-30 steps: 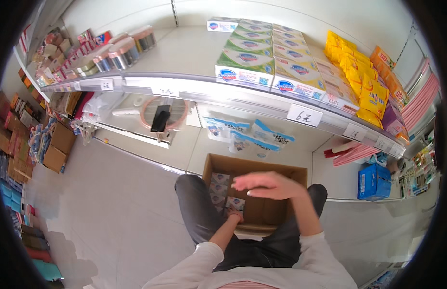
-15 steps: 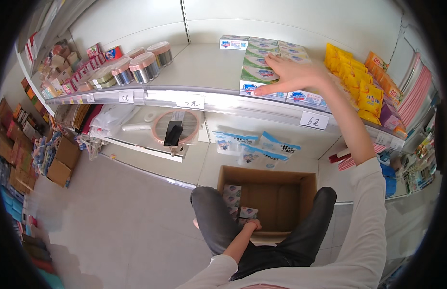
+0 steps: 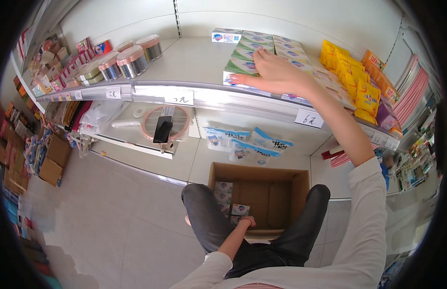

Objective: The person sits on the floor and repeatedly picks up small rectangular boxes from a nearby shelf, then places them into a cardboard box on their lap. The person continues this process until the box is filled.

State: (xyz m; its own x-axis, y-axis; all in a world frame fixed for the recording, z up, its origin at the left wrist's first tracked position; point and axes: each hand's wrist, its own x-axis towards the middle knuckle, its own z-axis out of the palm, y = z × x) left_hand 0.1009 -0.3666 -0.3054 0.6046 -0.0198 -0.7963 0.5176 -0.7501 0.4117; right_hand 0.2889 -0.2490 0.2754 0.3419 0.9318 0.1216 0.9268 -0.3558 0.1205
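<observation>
My right hand (image 3: 276, 72) lies on the front of a block of white-and-green soap boxes (image 3: 245, 66) on the shelf. Its thumb reaches along the front end of the nearest box, and the other fingers stretch over the top. Low down between my knees stands an open cardboard carton (image 3: 286, 192) with several similar soap boxes (image 3: 223, 197) stacked at its left side. My left hand (image 3: 248, 221) is curled at the carton's near edge, beside a small soap box (image 3: 240, 210); its fingertips are hidden, so what it grips does not show.
Yellow packets (image 3: 368, 96) stand right of the soap boxes, clear jars with pink lids (image 3: 131, 60) to the left. A white shelf edge (image 3: 151, 90) with price tags runs above the carton. Blue-and-white bags (image 3: 255, 147) and a pink-rimmed racket-like item (image 3: 166, 123) lie on the lower shelf.
The whole view has shifted slightly. My right hand and the front soap boxes under it have moved a little left along the shelf. My left hand stays at the carton.
</observation>
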